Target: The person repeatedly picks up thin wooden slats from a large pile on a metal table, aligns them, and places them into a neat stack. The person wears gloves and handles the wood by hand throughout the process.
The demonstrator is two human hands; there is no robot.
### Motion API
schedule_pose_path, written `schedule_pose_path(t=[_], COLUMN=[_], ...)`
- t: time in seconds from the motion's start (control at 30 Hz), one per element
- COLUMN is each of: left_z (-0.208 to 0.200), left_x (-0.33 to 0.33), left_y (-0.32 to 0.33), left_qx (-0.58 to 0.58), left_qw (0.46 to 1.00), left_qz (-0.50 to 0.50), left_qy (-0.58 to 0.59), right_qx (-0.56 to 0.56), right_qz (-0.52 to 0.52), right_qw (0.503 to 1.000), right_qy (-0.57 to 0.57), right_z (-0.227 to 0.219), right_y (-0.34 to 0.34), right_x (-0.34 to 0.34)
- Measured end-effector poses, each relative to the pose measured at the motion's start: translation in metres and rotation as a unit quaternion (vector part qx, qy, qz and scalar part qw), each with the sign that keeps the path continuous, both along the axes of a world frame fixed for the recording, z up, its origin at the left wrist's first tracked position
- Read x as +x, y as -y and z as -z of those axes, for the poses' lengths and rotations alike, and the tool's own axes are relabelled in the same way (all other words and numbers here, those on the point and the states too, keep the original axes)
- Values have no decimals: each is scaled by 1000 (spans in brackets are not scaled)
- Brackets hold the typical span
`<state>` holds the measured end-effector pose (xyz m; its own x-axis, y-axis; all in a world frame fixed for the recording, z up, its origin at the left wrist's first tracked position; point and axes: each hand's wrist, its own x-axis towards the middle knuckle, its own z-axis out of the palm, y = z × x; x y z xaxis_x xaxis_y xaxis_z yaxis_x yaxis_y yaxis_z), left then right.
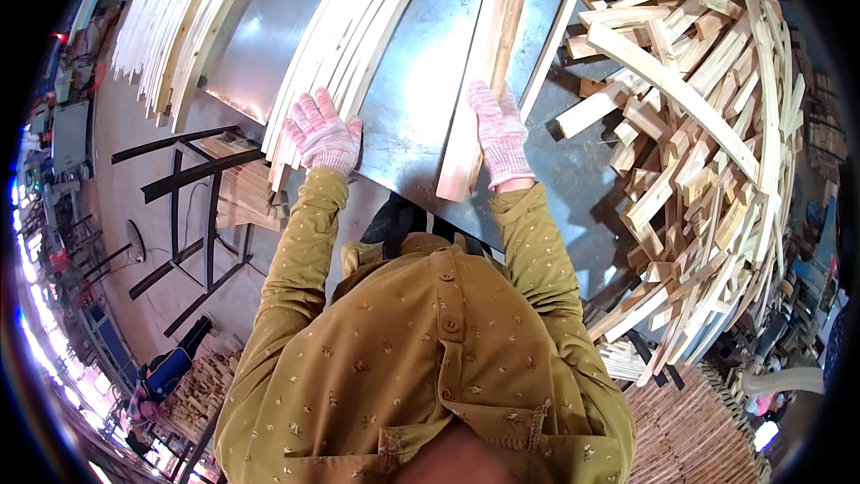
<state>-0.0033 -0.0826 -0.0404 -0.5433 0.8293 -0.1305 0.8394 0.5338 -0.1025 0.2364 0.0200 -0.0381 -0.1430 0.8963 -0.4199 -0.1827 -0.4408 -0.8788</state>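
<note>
My left hand (323,136), in a pale pink-and-white knit glove, lies with its fingers spread on the near ends of a row of light wooden strips (351,31). My right hand (500,133), gloved alike, is closed on the right side of a small bundle of wooden strips (488,40). That bundle lies lengthwise on the shiny metal table (417,81), its near end reaching past my right wrist. The underside of the right hand's grip is hidden.
Another row of pale strips (184,22) lies at the far left. On the right is a large tangled heap of wooden offcuts (699,125). A black metal frame (213,215) stands on the floor at left. Stacked wood (690,430) sits at lower right.
</note>
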Motion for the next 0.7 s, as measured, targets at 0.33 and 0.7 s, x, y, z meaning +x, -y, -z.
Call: schedule_pose_path(t=[0.33,0.7], left_z=[-70,-96], left_x=[85,22], left_y=[-15,-38], left_qx=[-53,75], left_qw=[457,323], left_qz=[-166,-186], left_qy=[872,925], right_qx=[-83,-1], right_qz=[-34,-59], right_qw=[988,993], right_qy=[-129,98], right_z=[-12,18], right_y=[-8,5], right_x=[28,5])
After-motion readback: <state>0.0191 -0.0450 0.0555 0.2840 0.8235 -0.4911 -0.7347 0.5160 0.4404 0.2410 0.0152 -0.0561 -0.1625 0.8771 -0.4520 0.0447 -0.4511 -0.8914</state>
